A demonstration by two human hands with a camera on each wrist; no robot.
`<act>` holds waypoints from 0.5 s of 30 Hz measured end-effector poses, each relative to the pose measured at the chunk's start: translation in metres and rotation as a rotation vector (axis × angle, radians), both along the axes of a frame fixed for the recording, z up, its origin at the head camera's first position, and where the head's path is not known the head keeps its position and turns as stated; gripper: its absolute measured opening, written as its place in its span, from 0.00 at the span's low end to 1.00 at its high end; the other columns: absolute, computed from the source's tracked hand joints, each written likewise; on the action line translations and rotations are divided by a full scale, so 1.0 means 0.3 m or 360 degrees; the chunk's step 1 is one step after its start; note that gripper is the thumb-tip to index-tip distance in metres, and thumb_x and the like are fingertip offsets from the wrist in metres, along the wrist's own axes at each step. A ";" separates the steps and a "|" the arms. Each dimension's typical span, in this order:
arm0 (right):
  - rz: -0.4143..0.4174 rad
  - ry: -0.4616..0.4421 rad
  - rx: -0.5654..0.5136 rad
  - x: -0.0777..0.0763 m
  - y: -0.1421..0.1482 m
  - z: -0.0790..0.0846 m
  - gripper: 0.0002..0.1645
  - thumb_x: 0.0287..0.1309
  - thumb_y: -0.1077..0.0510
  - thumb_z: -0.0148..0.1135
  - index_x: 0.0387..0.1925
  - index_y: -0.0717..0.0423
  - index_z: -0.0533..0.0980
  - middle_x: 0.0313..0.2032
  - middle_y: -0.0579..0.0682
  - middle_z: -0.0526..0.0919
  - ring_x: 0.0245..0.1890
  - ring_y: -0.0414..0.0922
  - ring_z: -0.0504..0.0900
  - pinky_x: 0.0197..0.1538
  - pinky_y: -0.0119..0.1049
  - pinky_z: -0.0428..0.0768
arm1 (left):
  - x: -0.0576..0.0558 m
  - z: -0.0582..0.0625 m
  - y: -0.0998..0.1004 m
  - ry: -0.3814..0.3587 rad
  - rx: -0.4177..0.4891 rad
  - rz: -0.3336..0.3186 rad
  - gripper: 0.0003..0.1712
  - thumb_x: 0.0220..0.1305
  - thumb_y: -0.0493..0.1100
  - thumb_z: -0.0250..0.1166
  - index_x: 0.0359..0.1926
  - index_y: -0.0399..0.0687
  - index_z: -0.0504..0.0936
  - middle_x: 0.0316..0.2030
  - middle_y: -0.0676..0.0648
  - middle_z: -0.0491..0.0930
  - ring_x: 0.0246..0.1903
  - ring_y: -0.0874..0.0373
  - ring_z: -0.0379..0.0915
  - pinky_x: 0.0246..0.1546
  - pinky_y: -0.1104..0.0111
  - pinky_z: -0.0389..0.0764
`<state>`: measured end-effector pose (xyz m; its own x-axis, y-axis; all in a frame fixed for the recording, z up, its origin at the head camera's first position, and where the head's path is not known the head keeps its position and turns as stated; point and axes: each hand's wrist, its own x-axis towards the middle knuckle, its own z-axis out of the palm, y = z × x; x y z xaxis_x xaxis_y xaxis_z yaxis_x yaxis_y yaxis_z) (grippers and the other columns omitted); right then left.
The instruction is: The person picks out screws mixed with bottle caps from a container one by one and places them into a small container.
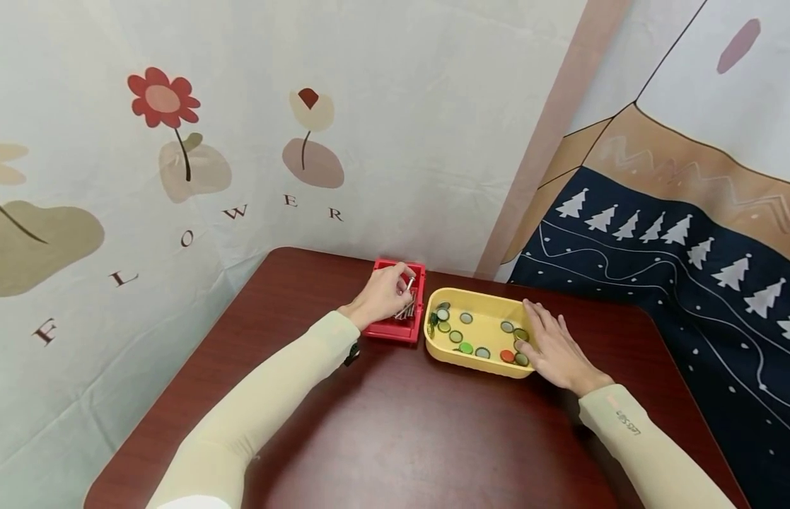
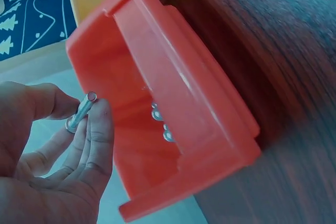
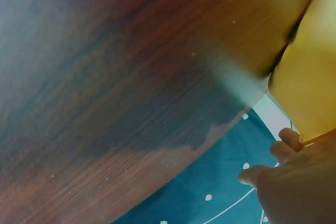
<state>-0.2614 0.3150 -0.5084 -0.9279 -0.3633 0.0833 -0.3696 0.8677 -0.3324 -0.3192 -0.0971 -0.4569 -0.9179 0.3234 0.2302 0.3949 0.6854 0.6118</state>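
Note:
My left hand (image 1: 380,293) is over a red plastic bin (image 1: 387,331) and pinches a silvery bolt (image 2: 82,109) between thumb and fingertips. More metal bolts (image 1: 405,311) lie in a heap inside the bin, partly hidden by the hand. To its right stands a yellow basket (image 1: 474,365) with several bottle caps (image 1: 465,348) scattered on its floor, mostly greenish and grey, one orange-red. My right hand (image 1: 556,353) grips the basket's right end, thumb on the inner side and other fingers at the rim and outside.
A dark reddish-brown wooden table (image 1: 382,438) bears both containers near its far edge. Directly behind it hangs a pale curtain (image 1: 401,127) with printed flowers. A dark blue cloth (image 1: 630,276) with white trees hangs at the right.

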 end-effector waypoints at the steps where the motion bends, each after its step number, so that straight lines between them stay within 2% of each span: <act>1: 0.0000 -0.0001 0.0002 0.000 0.000 0.000 0.54 0.84 0.46 0.60 0.95 0.62 0.48 0.93 0.67 0.53 0.93 0.72 0.51 0.89 0.84 0.47 | -0.001 -0.002 -0.004 -0.0015 -0.0010 0.0005 0.22 0.76 0.32 0.69 0.68 0.39 0.85 0.44 0.41 0.92 0.44 0.51 0.89 0.48 0.60 0.91; 15: -0.0007 -0.0020 0.0008 0.002 -0.005 0.006 0.54 0.84 0.46 0.60 0.95 0.62 0.48 0.93 0.68 0.53 0.93 0.73 0.50 0.89 0.83 0.47 | -0.023 -0.009 -0.030 -0.0092 -0.0126 0.0082 0.23 0.77 0.34 0.71 0.70 0.39 0.84 0.49 0.39 0.93 0.50 0.48 0.90 0.54 0.56 0.92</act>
<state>-0.2609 0.3135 -0.5067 -0.9305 -0.3595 0.0697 -0.3614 0.8711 -0.3324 -0.3262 -0.1061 -0.4596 -0.9449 0.2902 0.1517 0.3231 0.7512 0.5756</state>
